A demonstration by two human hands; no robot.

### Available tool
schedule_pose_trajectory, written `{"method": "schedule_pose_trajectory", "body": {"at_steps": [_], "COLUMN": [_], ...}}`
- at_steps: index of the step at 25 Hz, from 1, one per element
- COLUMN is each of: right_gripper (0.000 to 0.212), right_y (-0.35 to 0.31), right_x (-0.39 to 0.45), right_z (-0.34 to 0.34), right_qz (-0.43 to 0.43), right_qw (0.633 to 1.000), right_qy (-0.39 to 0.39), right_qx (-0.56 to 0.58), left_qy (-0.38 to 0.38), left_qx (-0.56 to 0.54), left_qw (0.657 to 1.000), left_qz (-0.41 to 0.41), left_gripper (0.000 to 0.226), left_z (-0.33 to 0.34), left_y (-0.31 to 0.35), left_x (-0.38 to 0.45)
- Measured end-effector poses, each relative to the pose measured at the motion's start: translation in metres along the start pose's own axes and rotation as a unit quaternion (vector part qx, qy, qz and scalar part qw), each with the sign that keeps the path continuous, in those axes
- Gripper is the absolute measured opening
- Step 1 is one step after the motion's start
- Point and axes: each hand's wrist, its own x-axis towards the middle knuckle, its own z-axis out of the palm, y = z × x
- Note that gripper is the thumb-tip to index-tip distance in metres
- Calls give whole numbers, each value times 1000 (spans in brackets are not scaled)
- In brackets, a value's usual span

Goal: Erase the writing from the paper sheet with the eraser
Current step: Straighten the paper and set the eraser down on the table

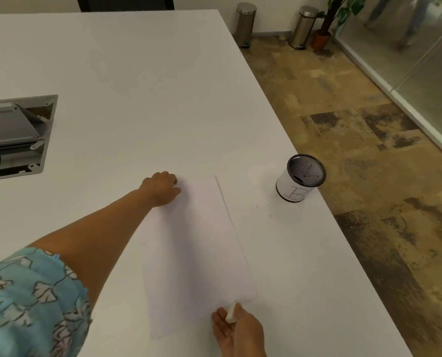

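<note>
A white paper sheet (194, 251) lies on the white table (137, 86), tilted, its long side running away from me. No writing shows on it. My left hand (161, 188) rests with curled fingers on the sheet's far left corner, touching the paper. My right hand (236, 331) is at the near right corner of the sheet and holds a small white eraser (231, 313) between thumb and fingers, its tip touching the paper's edge.
A mesh pen cup (299, 179) marked with a B stands right of the sheet near the table's right edge. A grey cable box (13, 135) is sunk into the table at the left. Two steel bins (245, 24) and a potted plant (328, 27) stand on the floor beyond.
</note>
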Motion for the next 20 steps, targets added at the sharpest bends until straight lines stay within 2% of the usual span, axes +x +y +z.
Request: {"method": "schedule_pose_trajectory", "body": {"at_steps": [10,12,13,15,16,18,20], "right_gripper": [18,17,15,12,10,7,6], "right_y": [5,0,-5,-22,-33,-58,-84], "right_x": [14,14,11,8,8,11,15], "right_z": [9,2,-2,-8,-9,-5,5], "right_qz": [-47,-54,-68,-139,-193,-297,-356], "right_qw": [998,998,996,987,974,933,895], "right_qy": [-27,-34,-37,-35,-29,-12,-13], "right_qx": [-15,-27,-32,-72,-112,-205,-267], "left_qy": [21,68,122,234,258,270,235], "left_qx": [38,16,-12,-104,-145,-176,-141], "left_qw": [999,997,992,966,955,947,961], "left_qz": [-17,-30,-33,-24,-14,17,42], "left_gripper": [56,58,58,53,51,54,59], "left_z": [8,10,12,26,36,63,94], "left_y": [-6,-1,4,19,29,49,68], "left_x": [-1,-9,-18,-42,-57,-88,-112]}}
